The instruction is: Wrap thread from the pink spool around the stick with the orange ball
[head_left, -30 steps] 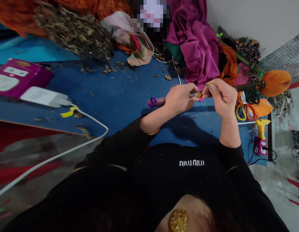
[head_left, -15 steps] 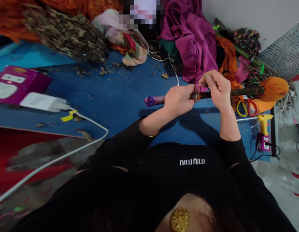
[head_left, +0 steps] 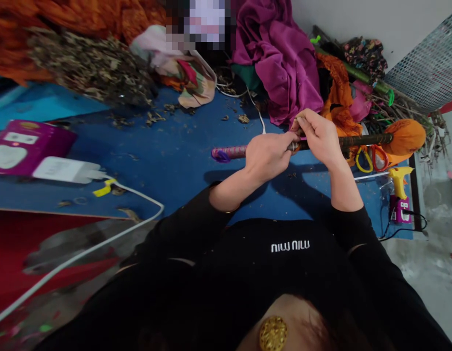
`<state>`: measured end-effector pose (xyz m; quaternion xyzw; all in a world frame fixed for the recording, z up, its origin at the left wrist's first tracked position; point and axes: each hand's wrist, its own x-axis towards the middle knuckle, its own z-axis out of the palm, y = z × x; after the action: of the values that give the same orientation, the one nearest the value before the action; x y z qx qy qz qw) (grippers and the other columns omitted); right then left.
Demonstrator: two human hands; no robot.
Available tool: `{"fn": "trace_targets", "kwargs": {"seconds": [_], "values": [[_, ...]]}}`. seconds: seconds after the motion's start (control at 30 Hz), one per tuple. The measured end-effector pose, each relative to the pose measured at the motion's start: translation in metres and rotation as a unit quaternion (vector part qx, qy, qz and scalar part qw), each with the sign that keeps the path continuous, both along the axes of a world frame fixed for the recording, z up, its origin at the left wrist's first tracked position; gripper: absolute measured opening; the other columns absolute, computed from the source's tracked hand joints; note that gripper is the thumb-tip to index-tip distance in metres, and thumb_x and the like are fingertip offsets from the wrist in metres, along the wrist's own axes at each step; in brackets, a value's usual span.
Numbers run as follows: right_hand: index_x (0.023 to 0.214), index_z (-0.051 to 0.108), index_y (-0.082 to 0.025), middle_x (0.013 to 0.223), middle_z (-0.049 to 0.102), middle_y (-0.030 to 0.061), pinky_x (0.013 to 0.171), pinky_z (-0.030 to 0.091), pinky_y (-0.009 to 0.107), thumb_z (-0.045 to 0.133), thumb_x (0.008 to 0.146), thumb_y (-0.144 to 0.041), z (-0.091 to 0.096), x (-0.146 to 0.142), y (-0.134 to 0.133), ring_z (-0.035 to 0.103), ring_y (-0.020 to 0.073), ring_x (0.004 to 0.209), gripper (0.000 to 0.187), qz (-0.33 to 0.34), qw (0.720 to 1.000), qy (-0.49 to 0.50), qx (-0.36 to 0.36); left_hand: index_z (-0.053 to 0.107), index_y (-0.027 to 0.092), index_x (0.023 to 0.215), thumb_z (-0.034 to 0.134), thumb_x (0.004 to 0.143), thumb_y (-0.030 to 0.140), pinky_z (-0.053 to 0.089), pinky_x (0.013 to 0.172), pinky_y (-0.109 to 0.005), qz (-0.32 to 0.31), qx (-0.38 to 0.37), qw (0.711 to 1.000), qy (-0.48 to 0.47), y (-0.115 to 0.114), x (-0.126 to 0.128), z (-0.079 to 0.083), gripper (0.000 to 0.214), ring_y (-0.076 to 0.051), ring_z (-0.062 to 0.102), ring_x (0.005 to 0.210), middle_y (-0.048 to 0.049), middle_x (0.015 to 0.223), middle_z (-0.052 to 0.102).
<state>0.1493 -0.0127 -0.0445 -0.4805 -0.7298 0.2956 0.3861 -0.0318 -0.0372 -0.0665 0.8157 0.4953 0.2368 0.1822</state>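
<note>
A dark stick (head_left: 364,140) lies level across both my hands over the blue table. Its right end carries a rounded bundle of orange cloth (head_left: 406,136). The left end is wrapped in pink and purple (head_left: 235,152), with a small purple loop (head_left: 221,156) hanging from it. My left hand (head_left: 267,153) is closed around the wrapped part of the stick. Just to the right, my right hand (head_left: 318,136) is closed, its fingertips pinched close to the stick by my left thumb. What those fingertips hold is too small to make out.
Magenta cloth (head_left: 280,63) and a heap of dried plants (head_left: 94,63) lie along the back of the blue table (head_left: 174,161). On the right are scissors (head_left: 363,161) and a yellow glue gun (head_left: 400,178). A white cable (head_left: 112,231) runs from a purple power box (head_left: 31,141).
My right hand's fingertips have come slightly lower, closer to the stick and my left thumb. The whole view has shifted a little; my left hand keeps its hold.
</note>
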Motion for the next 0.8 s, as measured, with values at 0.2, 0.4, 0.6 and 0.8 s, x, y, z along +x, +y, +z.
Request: {"fn": "trace_targets", "kwargs": {"seconds": [0.2, 0.4, 0.6, 0.8], "values": [[0.081, 0.064, -0.023, 0.086, 0.069, -0.0006, 0.070, 0.058, 0.024, 0.063, 0.099, -0.066, 0.006, 0.008, 0.005, 0.064, 0.0088, 0.070, 0.047, -0.028, 0.994, 0.103, -0.024, 0.083, 0.023, 0.120, 0.058, 0.093, 0.025, 0.055, 0.089, -0.039, 0.011, 0.007, 1.000, -0.022, 0.005, -0.004, -0.003, 0.037, -0.031, 0.078, 0.103, -0.0104, 0.107, 0.085], [0.068, 0.068, -0.019, 0.067, 0.062, -0.0024, 0.053, 0.041, 0.023, 0.082, 0.086, -0.049, 0.044, 0.091, -0.012, 0.044, 0.0056, 0.052, 0.038, -0.029, 0.991, 0.106, -0.077, 0.085, 0.029, 0.120, 0.065, 0.091, 0.024, 0.056, 0.088, -0.039, 0.060, 0.007, 0.997, -0.040, 0.019, -0.022, 0.006, 0.035, -0.030, 0.078, 0.105, -0.0060, 0.108, 0.086], [0.053, 0.069, -0.020, 0.061, 0.063, 0.0050, 0.068, 0.047, 0.028, 0.085, 0.071, -0.027, 0.054, 0.180, -0.039, 0.065, 0.0156, 0.075, 0.025, -0.085, 0.990, 0.111, 0.001, 0.084, 0.031, 0.122, 0.067, 0.089, 0.026, 0.056, 0.086, -0.038, 0.111, 0.010, 0.994, 0.000, 0.031, -0.039, 0.014, 0.037, -0.030, 0.078, 0.108, -0.0037, 0.111, 0.086], [0.065, 0.070, -0.018, 0.056, 0.057, -0.0037, 0.053, 0.028, 0.027, 0.076, 0.070, -0.029, 0.030, 0.211, -0.023, 0.033, 0.0055, 0.047, 0.013, -0.356, 0.892, 0.228, 0.163, 0.084, 0.030, 0.122, 0.065, 0.088, 0.031, 0.053, 0.084, -0.038, 0.088, -0.031, 0.995, 0.041, 0.038, -0.052, 0.018, 0.039, -0.031, 0.078, 0.102, -0.0047, 0.107, 0.086]]}}
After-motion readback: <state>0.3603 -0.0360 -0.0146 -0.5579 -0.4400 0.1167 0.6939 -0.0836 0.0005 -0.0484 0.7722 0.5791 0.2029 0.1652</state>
